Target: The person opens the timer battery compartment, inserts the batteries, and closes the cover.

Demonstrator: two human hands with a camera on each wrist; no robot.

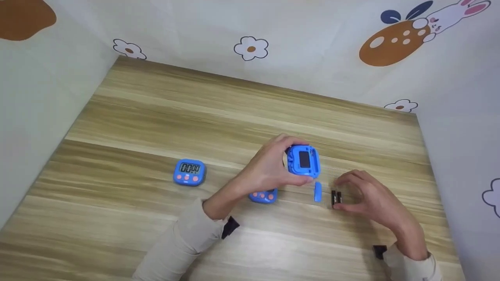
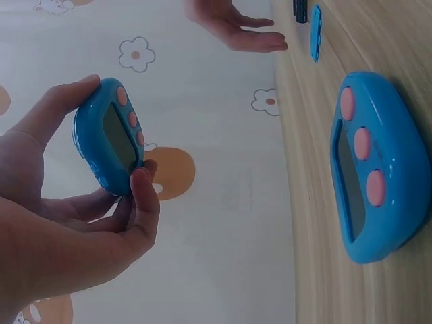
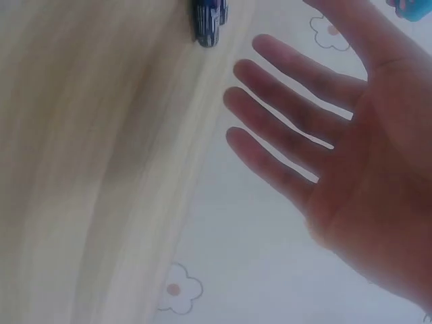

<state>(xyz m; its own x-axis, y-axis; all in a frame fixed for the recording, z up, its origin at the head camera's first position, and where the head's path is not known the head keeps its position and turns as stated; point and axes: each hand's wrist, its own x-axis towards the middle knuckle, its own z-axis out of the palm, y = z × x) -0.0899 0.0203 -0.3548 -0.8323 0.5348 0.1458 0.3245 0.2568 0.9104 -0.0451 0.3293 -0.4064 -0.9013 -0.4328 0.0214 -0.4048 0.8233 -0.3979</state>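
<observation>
My left hand (image 1: 269,166) grips a blue digital timer (image 1: 304,161) by its edges, above the table. Its back faces the head camera, with the battery slot uncovered; pink buttons and a blank screen show in the left wrist view. A small blue battery cover (image 1: 318,191) lies on the table below it. My right hand (image 1: 371,199) hovers around two small dark batteries (image 1: 336,197), thumb and fingers spread on either side. In the right wrist view the fingers (image 3: 290,101) are extended and apart from the batteries (image 3: 208,23).
A second blue timer (image 1: 264,196) lies under my left forearm, partly hidden by it. Further left, another blue timer (image 1: 190,172) rests screen up, showing 00:00. The wood-grain table (image 1: 129,117) meets patterned walls at its back and sides.
</observation>
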